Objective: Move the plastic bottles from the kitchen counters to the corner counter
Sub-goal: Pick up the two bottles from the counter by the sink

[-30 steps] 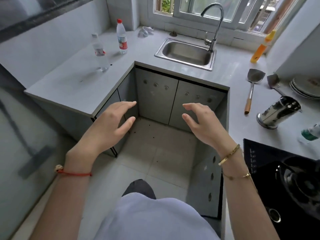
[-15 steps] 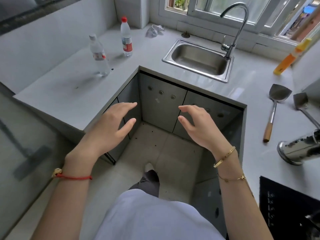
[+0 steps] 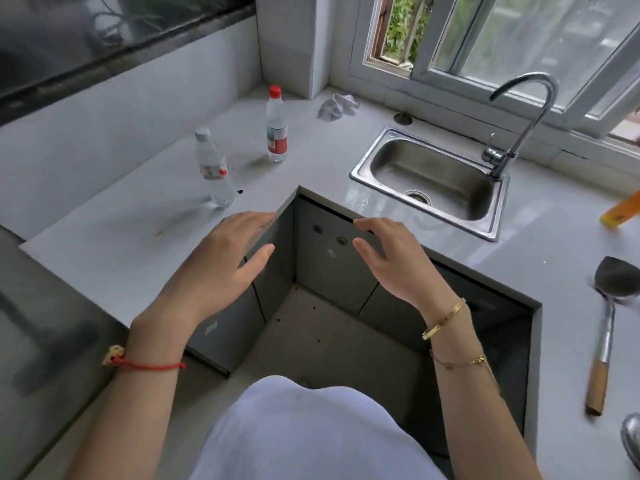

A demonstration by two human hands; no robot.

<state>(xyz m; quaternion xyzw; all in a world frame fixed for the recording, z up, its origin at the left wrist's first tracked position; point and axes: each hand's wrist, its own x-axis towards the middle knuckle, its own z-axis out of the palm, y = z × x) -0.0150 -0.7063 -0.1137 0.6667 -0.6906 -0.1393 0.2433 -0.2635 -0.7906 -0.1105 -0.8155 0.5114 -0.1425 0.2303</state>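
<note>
Two clear plastic bottles stand upright on the grey counter (image 3: pixel 104 244) at the left. The nearer bottle (image 3: pixel 213 169) has a pale cap and a red-and-white label. The farther bottle (image 3: pixel 276 126) has a red cap and a red label, closer to the corner by the wall. My left hand (image 3: pixel 221 258) hovers open over the counter's inner edge, a short way in front of the nearer bottle. My right hand (image 3: pixel 384 258) is open too, held above the cabinet doors, holding nothing.
A steel sink (image 3: pixel 433 181) with a curved tap (image 3: pixel 519 123) sits at the right rear. A crumpled clear wrapper (image 3: pixel 336 105) lies near the window. A spatula (image 3: pixel 609 327) with a wooden handle and an orange bottle (image 3: pixel 621 211) lie on the right counter.
The view has moved forward and left, toward the corner counter. Both hands stay open and have come closer to the counter edge; the stove and metal holder have left the view.
</note>
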